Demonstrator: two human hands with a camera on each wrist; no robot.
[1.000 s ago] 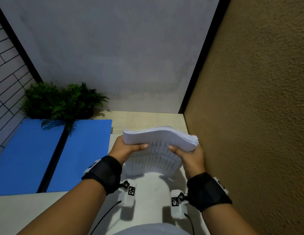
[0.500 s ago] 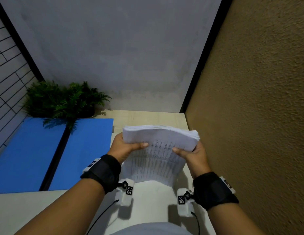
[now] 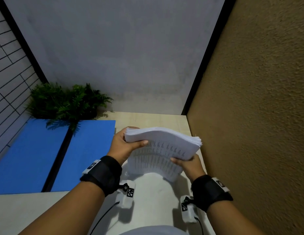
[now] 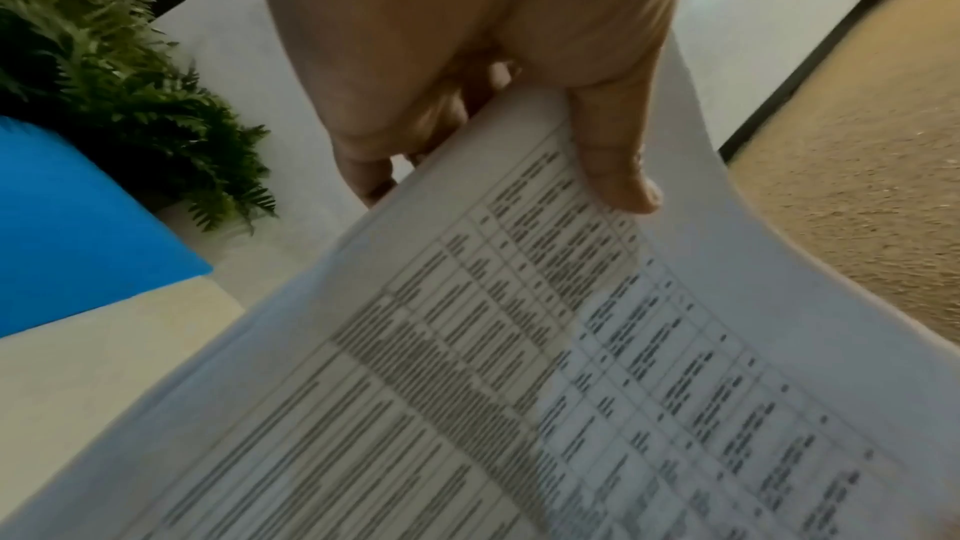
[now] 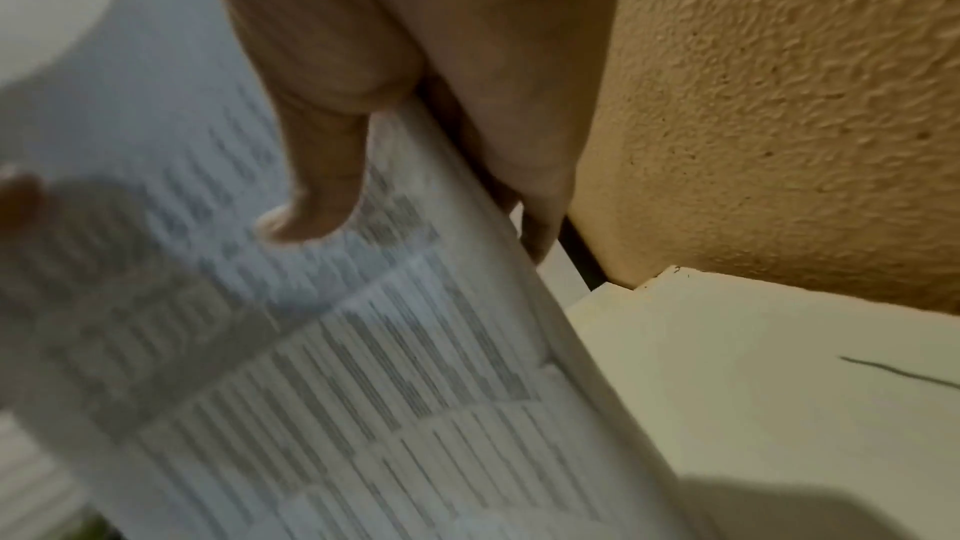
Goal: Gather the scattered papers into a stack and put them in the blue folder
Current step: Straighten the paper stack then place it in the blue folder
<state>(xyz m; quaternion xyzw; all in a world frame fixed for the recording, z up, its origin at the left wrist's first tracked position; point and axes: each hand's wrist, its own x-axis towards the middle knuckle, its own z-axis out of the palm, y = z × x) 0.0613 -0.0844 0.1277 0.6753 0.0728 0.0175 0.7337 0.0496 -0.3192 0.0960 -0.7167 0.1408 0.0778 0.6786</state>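
Note:
A thick stack of printed white papers is held up on edge above the table, its printed face toward me and its top bowed over. My left hand grips its left side, thumb on the front, fingers behind. My right hand grips its lower right edge the same way. The wrist views show each thumb pressed on the printed page. The blue folder lies open and flat on the table to the left, with nothing in it.
A green fern plant stands at the back left, its fronds over the folder's far edge. A rough tan wall runs close along the right of the stack. A grey partition closes the back. The pale tabletop extends front left.
The stack has tilted: its right side dropped while the left side rose a little. My right hand slid down to the stack's lower right edge.

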